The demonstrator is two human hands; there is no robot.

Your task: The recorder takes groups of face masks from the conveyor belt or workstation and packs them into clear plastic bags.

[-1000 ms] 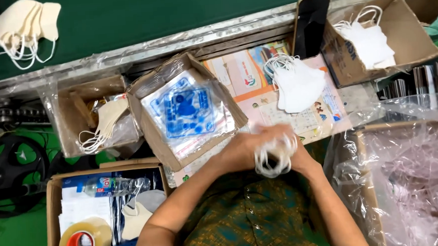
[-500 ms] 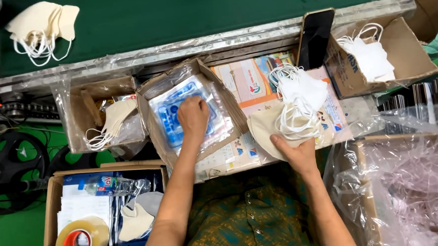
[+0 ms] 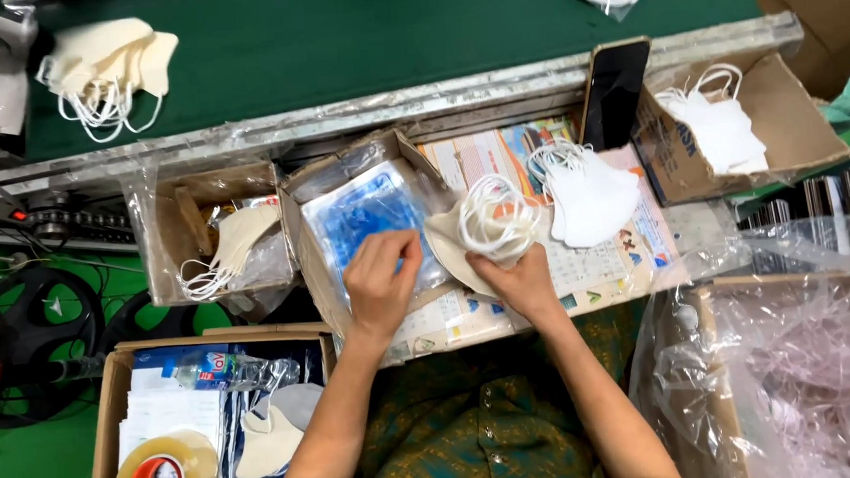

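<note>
- Open brown cardboard box [image 3: 315, 264], tilted on the table, holds a stack of clear plastic bags with blue print [image 3: 366, 223].
- Pile of white face masks [image 3: 592, 196] lies just right of that box.
- Right hand [image 3: 516, 278], right of the box: fingers closed around a folded cream mask with bunched white ear loops [image 3: 488, 231].
- Left hand [image 3: 381, 280] over the box's near edge, fingers pinched on the top bag.
- Step looks like bagging; bag mouth needs opening.
</note>
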